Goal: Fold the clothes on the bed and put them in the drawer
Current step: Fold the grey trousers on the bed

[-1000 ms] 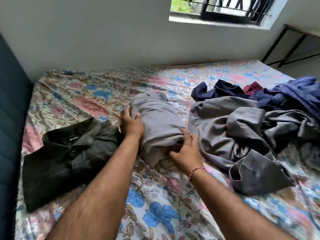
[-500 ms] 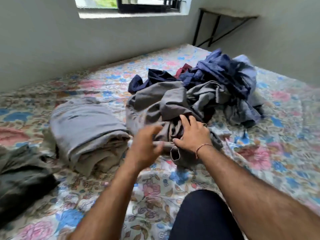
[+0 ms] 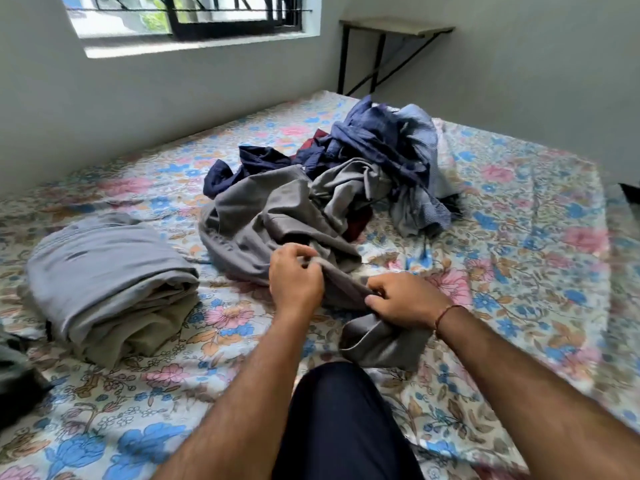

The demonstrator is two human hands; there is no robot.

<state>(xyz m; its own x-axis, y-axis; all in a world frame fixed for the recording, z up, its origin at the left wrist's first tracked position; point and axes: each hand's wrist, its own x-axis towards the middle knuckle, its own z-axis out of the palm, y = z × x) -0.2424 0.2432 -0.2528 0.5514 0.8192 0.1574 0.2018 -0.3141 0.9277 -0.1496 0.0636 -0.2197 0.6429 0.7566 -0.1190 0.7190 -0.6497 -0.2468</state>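
Observation:
A crumpled grey garment (image 3: pixel 263 216) lies in the middle of the floral bed sheet (image 3: pixel 519 271). My left hand (image 3: pixel 294 278) grips one part of its edge. My right hand (image 3: pixel 405 299) grips the same edge a little to the right, and a loose end of the cloth hangs below it. Behind the garment is a heap of unfolded blue, navy and maroon clothes (image 3: pixel 381 147). A folded grey garment (image 3: pixel 107 271) sits on the left of the bed. The dark folded shirt (image 3: pixel 17 382) shows only at the left border.
My knee in dark trousers (image 3: pixel 343 424) rests on the bed's near side. A window (image 3: pixel 194 19) is in the far wall, and a small black-legged table (image 3: pixel 391 32) stands in the far right corner. No drawer is in view.
Both hands left the folded grey garment and moved right to the crumpled grey one. They now grip its edge and have drawn it toward me. The view swung to the right.

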